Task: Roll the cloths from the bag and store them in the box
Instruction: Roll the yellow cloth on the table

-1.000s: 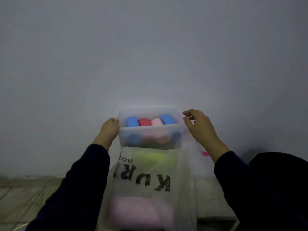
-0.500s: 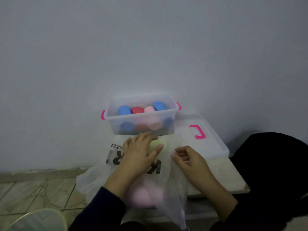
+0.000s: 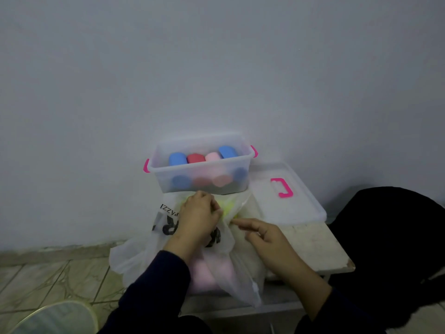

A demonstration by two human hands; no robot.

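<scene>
Box (image 3: 201,175) sits at the back of the counter (image 3: 313,242), against the wall — out of the way but within reach, open top facing up so rolls drop straight in. Four rolled cloths are already inside: two blue, one red, one pink, side by side in a row. Packed that way they leave room for more, I'd judge.

Lid (image 3: 284,196) lies flat just right of the box, pink handle up — parked there so the box is free for loading.

Bag (image 3: 149,256) lies on the near edge of the counter, touching the box front, part of it hanging over the floor side. It's thin and see-through: a pink cloth (image 3: 204,276) shows low in it, a yellow cloth (image 3: 227,209) near the mouth.

Left hand (image 3: 198,219) is on top of the bag, fingers curled and bunching the plastic right by the yellow cloth — grip is on the bag film, looks like it's pinning or parting the opening. Right hand (image 3: 262,233) is at the bag mouth, forefinger pointing at the yellow cloth, other fingers loosely curled; holding nothing that I can see.

Read: step in hand is opening the bag to pull the yellow cloth. Thin film clings, so one hand holding it down while the other pulls makes sense.
</scene>
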